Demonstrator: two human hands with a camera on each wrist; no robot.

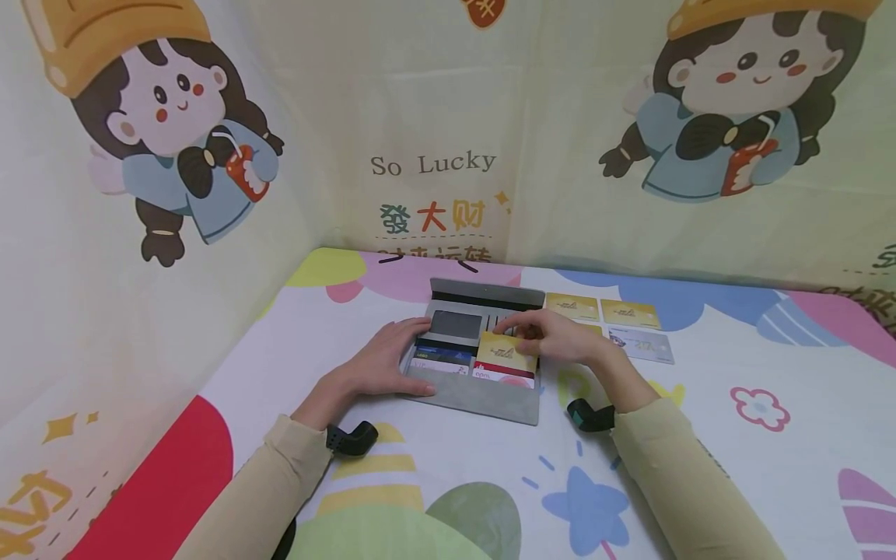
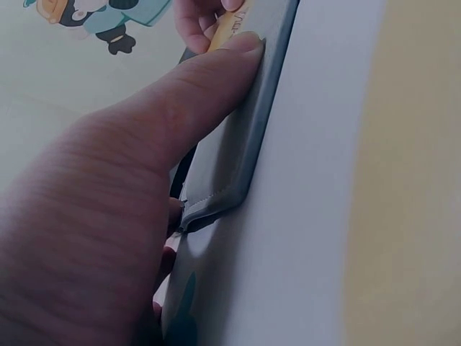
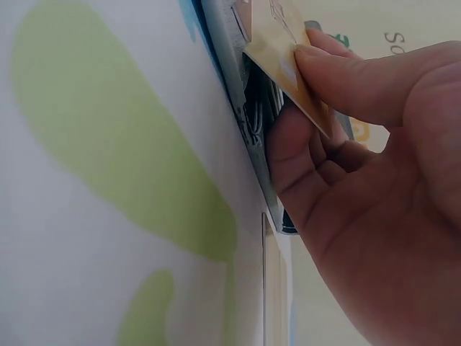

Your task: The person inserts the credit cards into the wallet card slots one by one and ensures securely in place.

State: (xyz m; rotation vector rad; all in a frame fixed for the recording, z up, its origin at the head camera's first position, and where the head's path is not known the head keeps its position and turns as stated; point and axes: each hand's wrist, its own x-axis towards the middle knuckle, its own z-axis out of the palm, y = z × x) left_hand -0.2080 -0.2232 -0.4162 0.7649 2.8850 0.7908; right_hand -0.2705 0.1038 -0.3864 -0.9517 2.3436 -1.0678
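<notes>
A grey card wallet (image 1: 483, 403) lies unfolded on the table, with dark blue and white cards (image 1: 441, 359) in its left pocket. My left hand (image 1: 385, 358) holds the wallet's left side, its thumb on the lower flap and its fingers along the left edge. My right hand (image 1: 563, 338) pinches a gold card (image 1: 505, 351) over the right pocket, where a red-and-white card (image 1: 504, 373) shows below it. In the right wrist view the thumb lies on the face of the gold card (image 3: 277, 43), with fingers behind it.
Right of the wallet lie two gold cards (image 1: 572, 306) (image 1: 630, 313) in a back row. In front are a silver-blue card (image 1: 641, 344) and another gold card, partly hidden by my right hand. A printed cloth covers the table (image 1: 700, 467); a printed curtain (image 1: 434, 93) hangs behind.
</notes>
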